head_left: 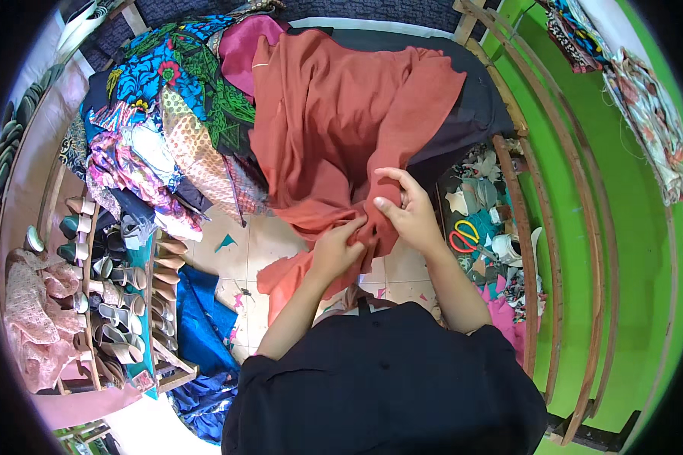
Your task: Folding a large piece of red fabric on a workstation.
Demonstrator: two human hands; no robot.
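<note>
Rust-orange cloth (334, 121) lies draped over a dark-covered table (474, 106), its lower edge hanging down toward the tiled floor (258, 243). Both hands meet at that lower edge. The left hand (340, 246) is closed in a tight grip on a bunched fold, and the right hand (406, 208) pinches the same cloth just beside it, thumb pressed against the fingers. A heap of patterned fabrics (159, 129) lies left of the cloth. Red-handled scissors (463, 236) rest to the right, near the right wrist.

Left hand (335, 250) fingertips hidden in rust cloth (334, 129) folds.
</note>
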